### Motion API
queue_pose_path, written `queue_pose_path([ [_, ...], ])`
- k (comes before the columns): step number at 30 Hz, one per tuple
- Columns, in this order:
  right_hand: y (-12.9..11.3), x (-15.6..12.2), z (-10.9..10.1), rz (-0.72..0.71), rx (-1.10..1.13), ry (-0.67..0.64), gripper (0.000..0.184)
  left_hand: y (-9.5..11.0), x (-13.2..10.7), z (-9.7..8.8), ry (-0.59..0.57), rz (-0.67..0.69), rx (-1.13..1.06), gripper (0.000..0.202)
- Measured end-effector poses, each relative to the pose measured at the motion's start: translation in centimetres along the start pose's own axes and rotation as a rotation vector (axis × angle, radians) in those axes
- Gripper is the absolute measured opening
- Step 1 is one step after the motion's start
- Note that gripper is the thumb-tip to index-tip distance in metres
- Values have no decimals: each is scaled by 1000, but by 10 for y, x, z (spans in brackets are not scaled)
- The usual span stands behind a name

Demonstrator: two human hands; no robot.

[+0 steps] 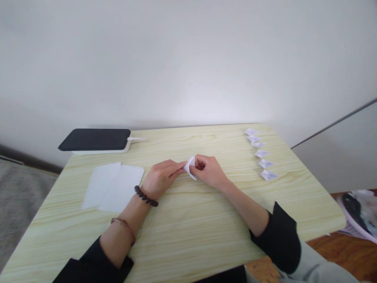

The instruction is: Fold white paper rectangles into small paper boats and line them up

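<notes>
A small white piece of folded paper (pixel 190 167) is held between both hands at the middle of the light wooden table (pixel 191 220). My left hand (pixel 161 177) pinches its left edge with fingers pressed together; a dark bead bracelet sits on that wrist. My right hand (pixel 207 171) is curled round the paper's right side, fingers closed on it. Both hands rest low on the tabletop.
Flat white paper sheets (pixel 113 186) lie left of my hands. A black phone (pixel 96 139) on a white slab sits at the far left edge. Several small folded paper pieces (pixel 260 153) form a row at the far right. A basket (pixel 357 216) stands on the floor, right.
</notes>
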State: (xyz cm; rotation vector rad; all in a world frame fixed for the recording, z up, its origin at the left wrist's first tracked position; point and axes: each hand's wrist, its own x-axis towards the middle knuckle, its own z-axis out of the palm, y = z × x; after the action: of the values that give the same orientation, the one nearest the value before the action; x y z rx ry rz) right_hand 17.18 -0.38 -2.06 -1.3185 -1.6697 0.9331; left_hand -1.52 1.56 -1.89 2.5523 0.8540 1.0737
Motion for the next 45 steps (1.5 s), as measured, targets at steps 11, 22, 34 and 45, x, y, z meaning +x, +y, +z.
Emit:
queue_pose_path([
  [11, 1, -2, 2, 28, 132, -24, 19, 3, -1, 3, -57, -171, -52, 25],
  [22, -5, -4, 5, -9, 99, 16, 28, 2, -2, 2, -76, -107, 36, 22],
  [34, -4, -3, 0, 114, 377, -101, 29, 5, 0, 0, -47, -68, 49, 29],
  [45, -4, -2, 2, 34, 515, 8, 30, 13, 6, -4, -80, -402, -234, 28],
])
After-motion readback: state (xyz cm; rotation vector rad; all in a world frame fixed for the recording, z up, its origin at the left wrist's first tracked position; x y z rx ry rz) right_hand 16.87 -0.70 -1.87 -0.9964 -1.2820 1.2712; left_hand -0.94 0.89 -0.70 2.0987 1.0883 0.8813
